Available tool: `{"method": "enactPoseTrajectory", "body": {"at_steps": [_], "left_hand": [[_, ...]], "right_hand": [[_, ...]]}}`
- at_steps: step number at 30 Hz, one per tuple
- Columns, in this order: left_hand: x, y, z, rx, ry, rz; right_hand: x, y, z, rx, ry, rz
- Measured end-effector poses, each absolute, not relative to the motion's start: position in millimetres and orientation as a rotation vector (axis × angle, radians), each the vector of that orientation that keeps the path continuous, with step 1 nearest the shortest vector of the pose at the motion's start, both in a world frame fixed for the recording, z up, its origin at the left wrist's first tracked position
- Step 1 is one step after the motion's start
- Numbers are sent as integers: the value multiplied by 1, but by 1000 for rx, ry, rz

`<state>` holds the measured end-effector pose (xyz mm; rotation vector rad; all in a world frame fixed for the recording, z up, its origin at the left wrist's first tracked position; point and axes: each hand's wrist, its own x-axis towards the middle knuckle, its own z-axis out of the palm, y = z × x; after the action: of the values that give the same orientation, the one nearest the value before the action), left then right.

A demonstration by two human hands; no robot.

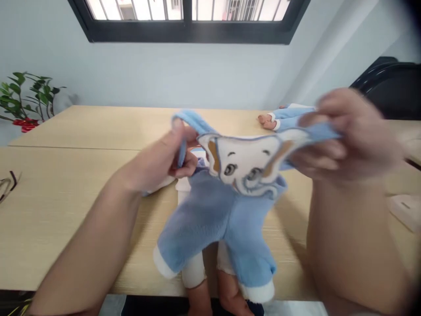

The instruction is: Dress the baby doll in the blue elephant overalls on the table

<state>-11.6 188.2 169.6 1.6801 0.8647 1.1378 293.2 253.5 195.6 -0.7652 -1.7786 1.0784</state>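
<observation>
Blue doll overalls [210, 206] with a white elephant face on the bib and white cuffs are stretched up between my hands. My left hand [174, 153] pinches one blue shoulder strap. The other strap is gripped by my right hand [351, 136], which is smeared by motion. Behind and below the overalls lies a doll [199, 294], mostly hidden, with its lower legs and white trouser ends showing past the table's front edge.
Doll legs in blue trousers [286, 118] lie at the back right of the wooden table [82, 197]. Glasses [9, 182] rest at the left edge, a white object [403, 210] at the right. A plant [33, 98] stands back left, a black chair [391, 87] back right.
</observation>
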Motion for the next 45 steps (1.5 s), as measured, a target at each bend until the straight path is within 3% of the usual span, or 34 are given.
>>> {"method": "enactPoseTrajectory", "body": {"at_steps": [3, 5, 10, 14, 16, 20, 28, 31, 35, 37, 40, 45], "left_hand": [[-10, 210, 146, 1895, 1041, 682], [-10, 223, 133, 2015, 1065, 496], [-11, 238, 119, 2140, 1132, 643], [-12, 243, 116, 2133, 933, 738], [-13, 244, 114, 2112, 865, 733], [-19, 242, 114, 1980, 957, 702], [-22, 234, 123, 1875, 1135, 236], [-20, 232, 122, 1790, 1033, 457], [-11, 225, 122, 1760, 881, 1203], [-7, 221, 126, 1779, 846, 1377], [-5, 214, 135, 1800, 846, 1152], [-1, 215, 135, 1907, 941, 375]], "right_hand": [[273, 273, 178, -715, -1833, 1224], [264, 287, 163, -897, -2071, 1116], [250, 301, 134, -1169, -2594, 542], [231, 283, 134, -742, -2553, 380], [222, 272, 137, -622, -2543, 459], [218, 262, 140, -825, -2598, 775], [227, 280, 129, -801, -2250, 1421], [228, 283, 122, -732, -1966, 1501], [233, 287, 120, -564, -1817, 1642], [238, 290, 124, -501, -1908, 1764], [245, 293, 129, -584, -2081, 1866], [254, 299, 127, -815, -1999, 1694]]}}
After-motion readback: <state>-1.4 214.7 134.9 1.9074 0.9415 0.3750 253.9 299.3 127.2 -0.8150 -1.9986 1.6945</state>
